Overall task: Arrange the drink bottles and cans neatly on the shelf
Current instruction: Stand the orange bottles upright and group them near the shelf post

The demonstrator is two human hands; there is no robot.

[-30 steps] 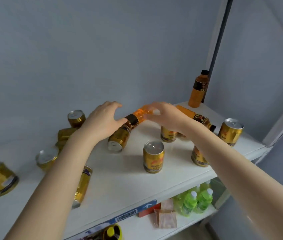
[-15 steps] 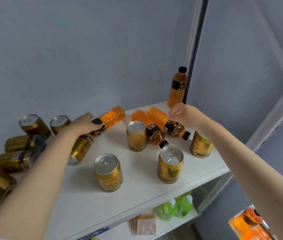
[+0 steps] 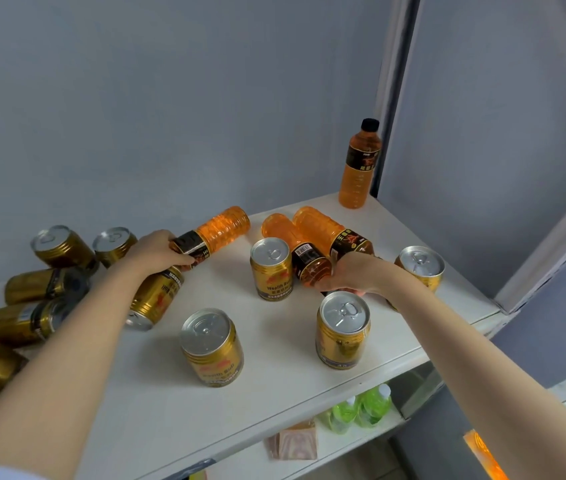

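The left hand now grips a lying orange bottle around its dark label, cap end buried in the palm, base pointing up and back toward the wall. Half a second ago the same bottle was already in that hand; a second ago both hands met over it near the middle of the shelf. So the right hand has let go of that bottle and dropped onto the neck ends of the two other orange bottles lying side by side just behind an upright gold can. Its fingers curl over their caps, though whether they have closed on one bottle or both cannot be told.

For the task, this reads as a split: each hand is taking its own fallen bottle to stand it up, probably beside the upright bottle in the back right corner. Three gold cans stand near the front and one at the right edge, while a heap of tipped cans at the left remains unsorted. Most of the arranging is still ahead.
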